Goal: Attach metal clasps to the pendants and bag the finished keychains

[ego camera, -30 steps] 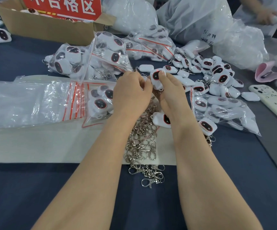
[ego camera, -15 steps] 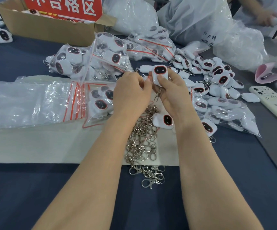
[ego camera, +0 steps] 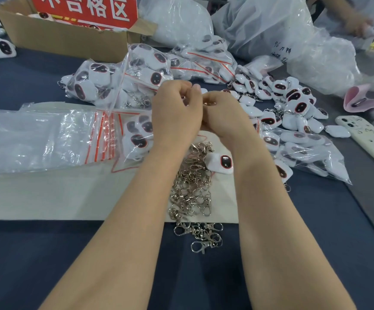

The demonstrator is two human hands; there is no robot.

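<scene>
My left hand [ego camera: 177, 113] and my right hand [ego camera: 224, 115] are pressed together above the table, fingers curled over a small piece between them. The pendant they hold and its clasp are hidden behind the fingers. Below my wrists lies a heap of silver metal clasps [ego camera: 192, 186]. One loose white pendant [ego camera: 220, 163] with a dark red-rimmed face rests beside the heap. A zip bag [ego camera: 136, 135] with a few pendants lies left of my left hand, next to a stack of empty zip bags [ego camera: 36, 139].
Filled bags [ego camera: 119, 83] are piled behind my hands. Loose pendants [ego camera: 293, 101] and another bag [ego camera: 304, 151] lie to the right, with a phone [ego camera: 369, 142] beyond. A cardboard box [ego camera: 65, 39] stands far left. Another person's hand [ego camera: 358, 25] works at the far right.
The pendant that my right hand held up in plain view has dropped behind my fingers. Both hands have closed tighter together and the hanging clasp is no longer visible.
</scene>
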